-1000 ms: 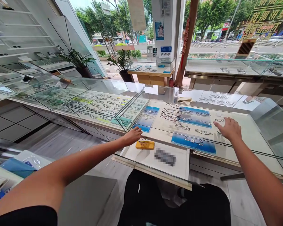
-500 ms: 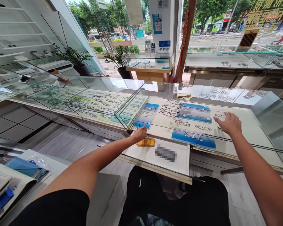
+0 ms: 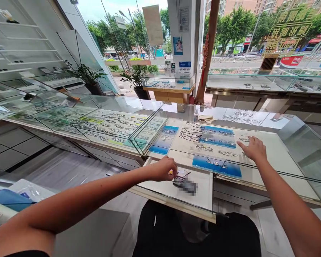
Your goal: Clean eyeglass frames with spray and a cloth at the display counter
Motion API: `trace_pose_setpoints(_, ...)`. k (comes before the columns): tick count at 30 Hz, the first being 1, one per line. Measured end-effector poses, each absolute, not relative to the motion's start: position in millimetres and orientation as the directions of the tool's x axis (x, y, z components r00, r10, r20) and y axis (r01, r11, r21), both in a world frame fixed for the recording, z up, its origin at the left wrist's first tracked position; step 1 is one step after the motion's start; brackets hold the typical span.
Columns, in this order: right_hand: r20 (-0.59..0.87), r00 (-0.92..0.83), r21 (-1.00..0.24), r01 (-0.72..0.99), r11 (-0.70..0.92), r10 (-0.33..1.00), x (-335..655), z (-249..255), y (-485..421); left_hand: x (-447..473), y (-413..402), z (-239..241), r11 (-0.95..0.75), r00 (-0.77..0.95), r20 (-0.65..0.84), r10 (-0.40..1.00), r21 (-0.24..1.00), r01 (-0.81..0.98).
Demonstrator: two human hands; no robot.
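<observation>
My left hand [image 3: 163, 168] is closed on a pair of glasses [image 3: 182, 175], held just above a pulled-out white drawer tray [image 3: 203, 187] at the near side of a glass display case [image 3: 296, 142]. A yellow pad shows only as a sliver under my fingers. My right hand [image 3: 253, 148] reaches into the case with fingers spread, hovering over the white display board among rows of eyeglass frames [image 3: 195, 134] and blue display cards [image 3: 216, 165].
A longer glass counter [image 3: 77, 117] full of glasses runs off to the left. More display cases [image 3: 246, 80] and potted plants [image 3: 137, 76] stand by the shop windows. A low table with a blue folder [image 3: 13, 200] sits at my near left.
My left hand has moved right from the yellow pad and now holds a pair of glasses over the drawer tray. My right hand stays over the display board, shifted slightly.
</observation>
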State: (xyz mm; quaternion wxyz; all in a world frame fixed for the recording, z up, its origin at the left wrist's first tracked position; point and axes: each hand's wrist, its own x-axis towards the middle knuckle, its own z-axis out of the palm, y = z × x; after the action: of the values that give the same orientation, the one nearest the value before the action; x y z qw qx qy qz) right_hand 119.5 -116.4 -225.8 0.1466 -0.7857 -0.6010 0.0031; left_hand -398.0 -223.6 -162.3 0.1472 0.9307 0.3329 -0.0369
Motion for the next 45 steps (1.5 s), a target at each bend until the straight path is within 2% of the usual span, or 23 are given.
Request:
trace_pose_setpoints(2,0.177,0.275,-0.236,0.944,-0.231,0.945,119.5,-226.1,-116.4,-398.0,-214.2,-124.9,-0.729,0.765,-0.120,0.632,0.241,0.640)
trace_pose_setpoints(5,0.175,0.277,-0.235,0.944,-0.233,0.945,118.9,-225.6,-116.8,-411.5,-174.8,-82.4,-0.719,0.730,-0.040,0.682,0.142,0.680)
trace_pose_setpoints(6,0.173,0.277,-0.235,0.944,-0.234,0.945,118.7,-225.4,-116.8,-417.7,-157.7,-74.0,-0.710,0.712,-0.007,0.702,0.075,0.700)
trace_pose_setpoints(9,0.171,0.276,-0.237,0.943,-0.232,0.946,118.8,-225.8,-116.4,-433.1,-106.9,-66.9,-0.641,0.648,0.069,0.758,-0.102,0.761)
trace_pose_setpoints(14,0.178,0.277,-0.247,0.941,-0.230,0.944,119.3,-227.4,-115.0,-435.9,-54.7,-89.0,-0.599,0.623,0.049,0.781,-0.226,0.768)
trace_pose_setpoints(23,0.168,0.274,-0.243,0.942,-0.230,0.947,116.5,-225.3,-116.5,-428.8,-33.3,-119.5,-0.596,0.622,0.031,0.783,-0.249,0.763)
trace_pose_setpoints(45,0.171,0.280,-0.224,0.945,-0.239,0.945,115.6,-225.6,-116.1,-433.0,-48.0,-131.5,-0.559,0.587,0.080,0.805,-0.226,0.798)
